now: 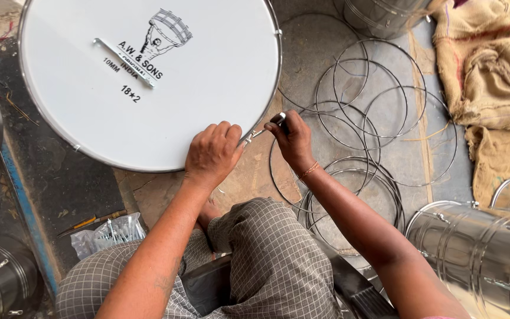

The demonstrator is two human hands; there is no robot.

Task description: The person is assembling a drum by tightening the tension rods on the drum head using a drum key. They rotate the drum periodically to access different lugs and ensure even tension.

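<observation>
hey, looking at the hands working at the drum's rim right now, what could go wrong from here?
1. The right hand grips a small metal tool close to the left hand at the white drum rim; a slip could jab the fingers or scratch the drumhead.
2. Loose wire rings lie tangled on the floor beside the right arm; they might snag it.

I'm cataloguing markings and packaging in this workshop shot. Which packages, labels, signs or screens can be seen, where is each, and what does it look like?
Printed mark on the white drumhead: black figure drawing above lines of black lettering, upper middle of the round skin.
Clear plastic bag: on the floor, lower left by the knee, crumpled, holding small metal parts.
No signs or screens in view.
</observation>
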